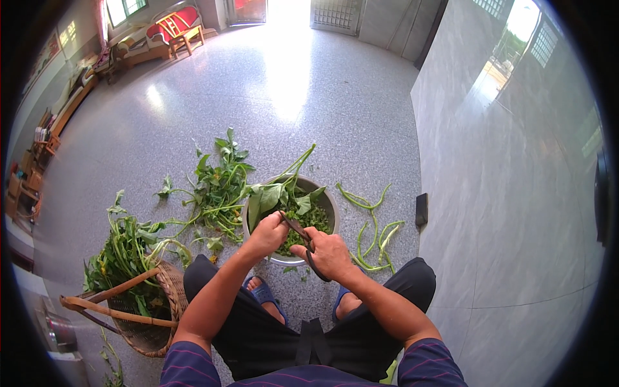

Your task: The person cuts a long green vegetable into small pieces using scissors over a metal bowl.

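Observation:
My left hand (267, 233) is closed round leafy green stalks (271, 197), whose long stems and leaves stick up over a metal bowl (331, 209). My right hand (327, 257) grips a pair of dark scissors (294, 226), the blades against the greens beside my left fingers. Chopped greens (311, 219) lie in the bowl below both hands. A heap of leafy vines (219, 187) is on the floor left of the bowl, and loose green stems (371, 203) lie to its right.
A woven basket (166, 290) full of greens stands by my left knee. A dark phone-like object (422, 209) lies at the foot of the grey tiled wall (496, 213) on the right. Wooden furniture (184, 42) lines the far left, and a bright doorway (288, 16) is ahead.

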The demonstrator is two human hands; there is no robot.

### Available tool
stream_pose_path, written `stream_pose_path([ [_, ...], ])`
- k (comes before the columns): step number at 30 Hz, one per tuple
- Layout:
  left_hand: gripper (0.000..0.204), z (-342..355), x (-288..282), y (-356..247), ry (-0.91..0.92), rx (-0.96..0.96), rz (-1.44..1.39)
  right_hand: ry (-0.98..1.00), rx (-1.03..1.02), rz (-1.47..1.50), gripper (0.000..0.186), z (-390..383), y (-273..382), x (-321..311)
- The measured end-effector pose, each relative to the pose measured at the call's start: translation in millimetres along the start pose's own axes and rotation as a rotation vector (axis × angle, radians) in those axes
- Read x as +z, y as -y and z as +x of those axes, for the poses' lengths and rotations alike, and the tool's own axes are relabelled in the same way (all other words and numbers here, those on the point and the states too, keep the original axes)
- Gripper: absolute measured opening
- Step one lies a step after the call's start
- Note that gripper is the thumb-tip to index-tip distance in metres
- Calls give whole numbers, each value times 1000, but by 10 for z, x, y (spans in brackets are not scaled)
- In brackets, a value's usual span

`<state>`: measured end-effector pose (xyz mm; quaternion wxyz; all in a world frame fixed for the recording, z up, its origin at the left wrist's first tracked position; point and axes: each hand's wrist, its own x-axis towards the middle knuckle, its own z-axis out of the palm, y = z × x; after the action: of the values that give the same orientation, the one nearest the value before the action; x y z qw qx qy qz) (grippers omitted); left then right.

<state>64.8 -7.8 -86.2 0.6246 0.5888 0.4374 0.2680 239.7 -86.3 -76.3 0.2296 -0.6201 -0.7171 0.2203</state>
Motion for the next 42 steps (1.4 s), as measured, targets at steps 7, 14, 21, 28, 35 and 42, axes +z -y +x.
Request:
stream_pose_path([
  [7,15,-12,10,-52,35,-37,-16,-53,-25,47,45,-1,-38,7],
  [14,12,19,-18,67,-12,-7,5,47,123,82,42,-11,57,-80],
  [21,14,0,3,-10,-51,-73,-63,-57,191,430,37,45,-115,-18],
  [28,17,9,45,31,-279,195,496,41,254,371,50,24,-44,-96],
  [35,19,66,-22,96,-195,115,232,46,218,286,47,23,110,-223],
  [42,18,29,7,45,-23,75,34,-156,-88,42,50,16,-48,-21],
])
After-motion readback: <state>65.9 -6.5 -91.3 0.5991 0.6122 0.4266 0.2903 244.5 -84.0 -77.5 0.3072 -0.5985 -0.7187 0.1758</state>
